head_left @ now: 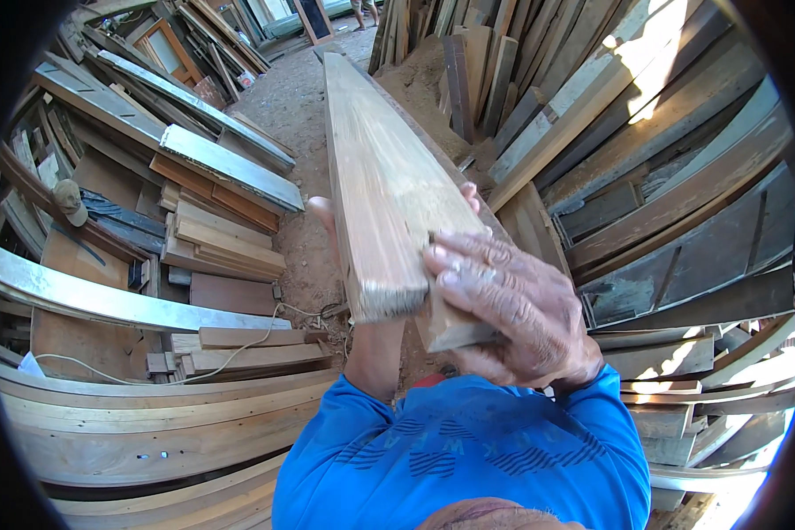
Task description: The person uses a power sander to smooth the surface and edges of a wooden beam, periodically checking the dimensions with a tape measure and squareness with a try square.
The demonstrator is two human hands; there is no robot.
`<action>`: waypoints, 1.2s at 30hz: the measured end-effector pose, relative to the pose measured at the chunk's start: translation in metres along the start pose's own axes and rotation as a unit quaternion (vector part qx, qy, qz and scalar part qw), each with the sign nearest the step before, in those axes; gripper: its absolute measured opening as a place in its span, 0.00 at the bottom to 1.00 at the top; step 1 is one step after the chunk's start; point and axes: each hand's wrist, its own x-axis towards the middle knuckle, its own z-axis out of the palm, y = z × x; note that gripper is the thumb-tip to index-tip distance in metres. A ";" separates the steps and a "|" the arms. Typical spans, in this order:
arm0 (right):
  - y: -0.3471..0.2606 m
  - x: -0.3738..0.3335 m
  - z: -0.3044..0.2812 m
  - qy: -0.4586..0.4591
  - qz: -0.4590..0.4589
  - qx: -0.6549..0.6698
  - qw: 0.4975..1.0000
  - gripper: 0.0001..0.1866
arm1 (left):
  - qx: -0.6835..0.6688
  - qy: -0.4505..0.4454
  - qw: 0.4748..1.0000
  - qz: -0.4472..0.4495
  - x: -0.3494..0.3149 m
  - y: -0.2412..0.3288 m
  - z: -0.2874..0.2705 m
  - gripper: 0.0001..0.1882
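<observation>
A long, pale wooden plank (384, 185) stretches away from my chest toward the far top of the head view. Its near end looks stepped, with a lower piece (455, 325) on the right; whether that is a separate piece of wood I cannot tell. My left hand (324, 215) supports the plank from underneath, a digit showing at its left edge and fingertips at its right edge; the palm is hidden. Over the near right corner bends my right hand (526, 296), fingers on the top face and the thumb side lower down, gripping the wood.
Stacked boards (225, 234) and a white-edged plank (230, 168) lie to the left, with a pale cable (238, 352) running over them. Timber leans upright (477, 75) at the far right, and dark panels (680, 274) lie nearer. Dirt floor (300, 115) runs between. A person's legs (365, 12) show far off.
</observation>
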 end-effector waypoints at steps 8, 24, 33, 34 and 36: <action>-0.001 -0.066 0.012 -0.190 0.084 0.088 0.974 0.33 | -0.022 0.161 0.987 -0.017 -0.034 -0.027 -0.061 0.58; 0.113 -0.480 -0.010 -0.134 0.779 -0.221 0.572 0.34 | -0.131 0.186 0.970 -0.086 -0.103 -0.116 -0.212 0.60; 0.099 -0.545 0.010 -0.114 0.781 -0.224 0.572 0.33 | -0.134 0.191 0.970 -0.068 -0.093 -0.152 -0.237 0.59; 0.101 -0.533 0.009 -0.115 0.777 -0.221 0.578 0.33 | -0.126 0.215 0.967 -0.053 -0.094 -0.153 -0.241 0.60; 0.098 -0.507 0.005 -0.083 0.779 -0.247 0.570 0.34 | -0.107 0.211 0.970 -0.051 -0.095 -0.153 -0.249 0.60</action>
